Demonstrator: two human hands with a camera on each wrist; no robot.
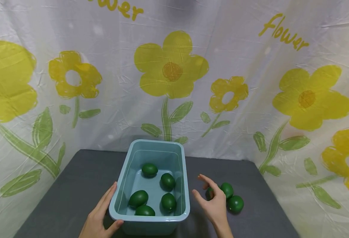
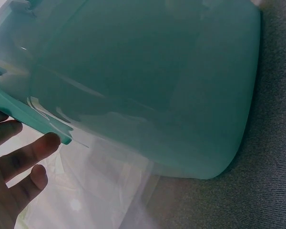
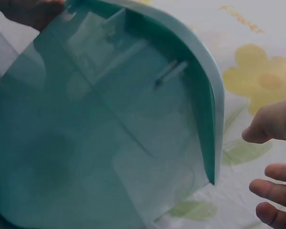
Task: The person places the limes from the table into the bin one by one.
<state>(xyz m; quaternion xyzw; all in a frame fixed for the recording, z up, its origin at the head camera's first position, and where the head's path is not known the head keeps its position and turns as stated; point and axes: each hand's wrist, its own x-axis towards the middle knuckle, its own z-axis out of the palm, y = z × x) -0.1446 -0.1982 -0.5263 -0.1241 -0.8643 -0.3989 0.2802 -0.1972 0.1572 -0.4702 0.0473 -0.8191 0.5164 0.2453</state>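
A blue-green plastic bin (image 1: 153, 218) holds several dark green limes (image 1: 149, 170) on its floor. My left hand (image 1: 98, 213) rests at the bin's left front corner, fingers along the side and thumb by the rim. The left wrist view shows those fingers (image 2: 31, 155) extended at the bin's lip. To the right of the bin, my right hand (image 1: 214, 201) hovers with thumb and fingers apart, holding nothing. Close beside it lie 3 more limes (image 1: 235, 204), one partly hidden behind the fingers. The right wrist view has the right hand (image 3: 276, 157) apart from the bin wall (image 3: 100, 133).
A dark grey tabletop (image 1: 103, 168) lies under everything. White cloth (image 1: 117, 109) printed with yellow flowers hangs behind and along both sides of the table.
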